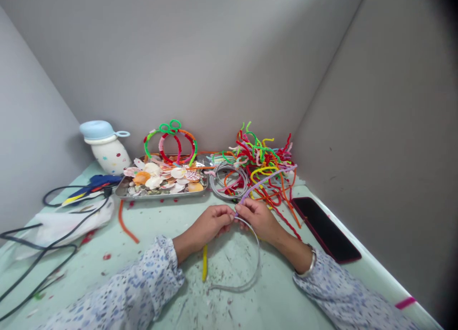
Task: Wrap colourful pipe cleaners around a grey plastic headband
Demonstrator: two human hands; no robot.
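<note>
Above the tabletop [275, 301], your left fingers [226, 219] pinch a grey wire [259, 253] curving near; just beside them, your right fingers [245, 210] pinch a purple pipe cleaner [265, 180], its long axis slanting far and right.

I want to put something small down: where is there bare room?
Bare tabletop shows between the orange pipe cleaner and the left hand, and between the curved grey wire and the right sleeve. It is crowded behind the right hand, with pipe cleaners heaped beside a wire coil, and at far left, where black cable crosses white plastic.
</note>
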